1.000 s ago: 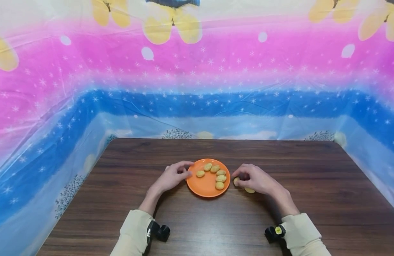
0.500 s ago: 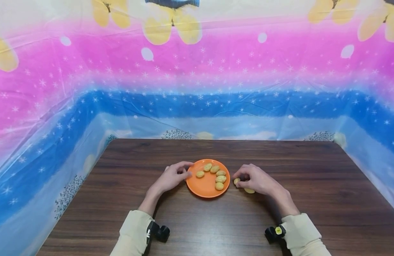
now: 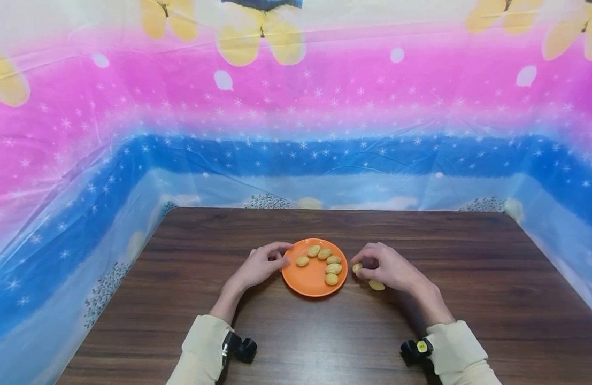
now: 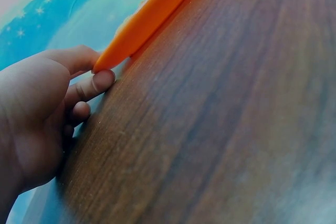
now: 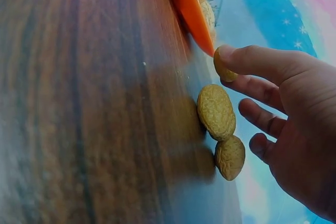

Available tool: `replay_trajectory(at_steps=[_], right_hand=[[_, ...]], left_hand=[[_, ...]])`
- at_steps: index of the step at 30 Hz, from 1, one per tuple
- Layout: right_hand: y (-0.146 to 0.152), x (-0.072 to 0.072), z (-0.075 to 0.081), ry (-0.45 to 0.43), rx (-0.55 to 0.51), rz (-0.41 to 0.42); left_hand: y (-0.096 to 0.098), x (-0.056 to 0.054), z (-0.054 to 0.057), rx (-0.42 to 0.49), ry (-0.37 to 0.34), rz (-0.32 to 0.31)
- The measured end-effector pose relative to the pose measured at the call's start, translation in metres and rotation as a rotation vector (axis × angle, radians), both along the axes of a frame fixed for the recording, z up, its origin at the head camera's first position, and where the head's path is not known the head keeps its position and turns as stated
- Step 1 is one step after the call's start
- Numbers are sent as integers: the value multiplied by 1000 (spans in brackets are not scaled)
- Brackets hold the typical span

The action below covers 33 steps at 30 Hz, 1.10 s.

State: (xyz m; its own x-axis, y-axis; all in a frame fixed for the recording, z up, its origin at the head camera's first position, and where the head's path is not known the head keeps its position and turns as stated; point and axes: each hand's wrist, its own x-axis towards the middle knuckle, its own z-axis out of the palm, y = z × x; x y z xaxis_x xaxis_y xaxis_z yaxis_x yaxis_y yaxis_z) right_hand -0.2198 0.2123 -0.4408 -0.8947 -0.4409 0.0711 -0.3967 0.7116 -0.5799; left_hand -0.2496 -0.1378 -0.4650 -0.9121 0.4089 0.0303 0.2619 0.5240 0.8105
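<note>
Shifted slightly toward the far side since the earlier frame, together with the right hand [image 3: 391, 270]: a pinched piece [image 5: 222, 70], oval, yellowish and potato-like. Held between thumb and fingertip, just to the right of the plate [image 3: 302, 282]. Seen from the right wrist, close by the plate's edge, with contact or a narrow gap impossible to tell from that angle. Bent and spaced apart alongside, the remaining fingers of the same hand.

Lying near the right hand, a first loose piece [image 5: 216, 112] and a second loose piece [image 5: 230, 157], touching end to end in the right wrist view; partly concealed by the hand in the head view.

Set out on the plate, in the same arrangement as before, six similar pieces [image 3: 333, 268]: five in a curved row along the far and right sides, one apart toward the left. Round, orange and glossy, the plate itself, resting flat.

At the plate's left side, the left hand [image 3: 257, 267], with thumb and index finger holding the rim.

Beneath all of these, a dark brown, wood-grained counter [image 3: 315, 342], with a pale reflection toward the front. Over the forearms, cream sleeves [image 3: 204, 342]; at the wrists, black devices [image 3: 240, 348].

Around the far edge and both sides, a hanging cloth [image 3: 296, 117] in bands of pink and blue, printed with white snowflakes and large yellow shapes.
</note>
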Motion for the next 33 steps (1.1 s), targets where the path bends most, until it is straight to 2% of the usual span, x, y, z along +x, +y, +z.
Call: replay_trajectory(at_steps=[10, 25, 33], right_hand=[[-8, 0, 5, 42, 11, 13], [-35, -8, 17, 97, 2, 97], [-51, -13, 23, 68, 0, 135]], left_hand=[[1, 0, 1, -5, -6, 11], [-1, -1, -1, 0, -13, 7], [0, 0, 0, -3, -11, 9]])
